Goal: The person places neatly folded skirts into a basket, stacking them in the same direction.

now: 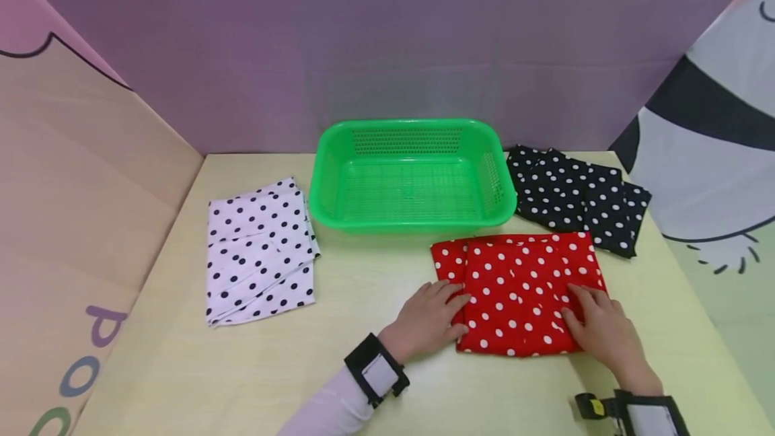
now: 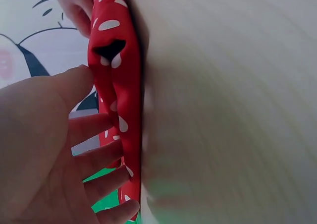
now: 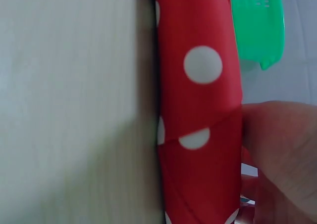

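Observation:
A folded red cloth with white dots [image 1: 521, 301] lies on the table, its layered edge showing in the left wrist view. Along its left side my left hand [image 1: 428, 318] rests with fingers spread and nearly straight, the tips touching the fabric. My right hand [image 1: 607, 335] lies at the cloth's right side, with thumb and fingertips on top of it. Seen from the right wrist, the thumb [image 3: 282, 144] touches the upper face of the thick folded edge. The rest of that hand is mostly hidden there.
Behind the red cloth stands a green plastic basket [image 1: 412, 226] with nothing in it. A black cloth with white dots [image 1: 560, 187] lies folded at the back right, and a white one with black dots [image 1: 260, 254] at the left. Fabric walls [image 1: 412, 39] border the table.

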The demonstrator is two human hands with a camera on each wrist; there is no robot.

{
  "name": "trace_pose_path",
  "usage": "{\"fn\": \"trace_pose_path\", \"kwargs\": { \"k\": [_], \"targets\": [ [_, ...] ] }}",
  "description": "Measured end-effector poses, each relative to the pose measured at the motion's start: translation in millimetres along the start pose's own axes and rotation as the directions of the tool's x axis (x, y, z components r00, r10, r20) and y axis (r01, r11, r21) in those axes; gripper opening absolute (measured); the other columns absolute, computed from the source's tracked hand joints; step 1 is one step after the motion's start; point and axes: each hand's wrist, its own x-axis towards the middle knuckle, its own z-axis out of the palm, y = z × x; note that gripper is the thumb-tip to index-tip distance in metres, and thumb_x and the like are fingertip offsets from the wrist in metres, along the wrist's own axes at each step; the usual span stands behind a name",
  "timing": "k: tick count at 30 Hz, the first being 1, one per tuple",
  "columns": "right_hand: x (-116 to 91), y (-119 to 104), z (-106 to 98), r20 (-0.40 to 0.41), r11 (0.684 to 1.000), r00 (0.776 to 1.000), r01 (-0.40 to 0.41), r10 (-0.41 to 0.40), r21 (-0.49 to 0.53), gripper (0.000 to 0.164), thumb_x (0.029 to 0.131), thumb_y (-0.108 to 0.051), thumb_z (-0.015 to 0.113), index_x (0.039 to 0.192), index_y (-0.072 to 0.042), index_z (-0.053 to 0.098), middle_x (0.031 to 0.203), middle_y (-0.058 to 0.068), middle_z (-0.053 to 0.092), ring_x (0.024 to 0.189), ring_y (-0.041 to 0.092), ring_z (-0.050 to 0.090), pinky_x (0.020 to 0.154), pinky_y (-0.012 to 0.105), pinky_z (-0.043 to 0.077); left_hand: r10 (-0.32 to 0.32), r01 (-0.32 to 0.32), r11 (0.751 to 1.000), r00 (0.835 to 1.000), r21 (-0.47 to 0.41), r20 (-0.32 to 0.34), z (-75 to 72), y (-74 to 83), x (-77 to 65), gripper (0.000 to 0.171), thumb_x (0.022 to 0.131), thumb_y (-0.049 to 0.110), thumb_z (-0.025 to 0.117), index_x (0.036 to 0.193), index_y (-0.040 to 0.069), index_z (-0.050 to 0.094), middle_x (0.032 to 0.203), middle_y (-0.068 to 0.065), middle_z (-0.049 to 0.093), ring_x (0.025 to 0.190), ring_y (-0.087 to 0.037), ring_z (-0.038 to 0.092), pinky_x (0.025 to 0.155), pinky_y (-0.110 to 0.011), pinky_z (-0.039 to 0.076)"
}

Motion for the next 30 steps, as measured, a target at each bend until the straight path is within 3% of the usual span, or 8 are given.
{"fn": "trace_pose_path", "kwargs": {
  "k": [9, 18, 30],
  "targets": [
    [-1, -20, 0, 0.004, 0.999, 0.999, 0.047, -0.047, -0.022, 0.067, 0.077, -0.018, 0.071, 0.127, 0.015, 0.041, 0.113, 0.036, 0.048, 0.093, 0.047, 0.049, 0.073, 0.054, 0.05, -0.037, 0.038, 0.999, 0.998, 0.01, -0.059, -6.4, -11.2, -9.6, 0.05, 0.09, 0.044, 0.051, 0.131, 0.014, 0.051, 0.128, -0.002, 0.05, 0.119, -0.016, 0.043, 0.106, -0.029, 0.031],
    [-3, -42, 6, -0.114, 0.988, 0.983, 0.139, -0.145, -0.064, 0.052, 0.073, -0.014, 0.073, 0.116, 0.009, 0.055, 0.106, 0.03, 0.055, 0.089, 0.043, 0.054, 0.071, 0.054, 0.05, -0.093, 0.089, 0.995, 0.99, -0.043, -0.108, -5.7, -26.8, -23.2, 0.045, 0.086, 0.039, 0.06, 0.12, 0.01, 0.056, 0.117, -0.005, 0.054, 0.108, -0.017, 0.048, 0.097, -0.029, 0.04],
    [-1, -65, 14, -0.095, 0.979, 0.975, 0.202, -0.202, -0.011, 0.048, 0.076, -0.016, 0.072, 0.117, 0.005, 0.057, 0.105, 0.022, 0.055, 0.09, 0.036, 0.054, 0.071, 0.046, 0.053, -0.186, 0.176, 0.978, 0.979, -0.11, -0.084, -11.8, -45.9, -46.9, 0.052, 0.079, 0.035, 0.071, 0.12, 0.007, 0.055, 0.119, -0.008, 0.052, 0.108, -0.019, 0.048, 0.089, -0.028, 0.048]
  ]
}}
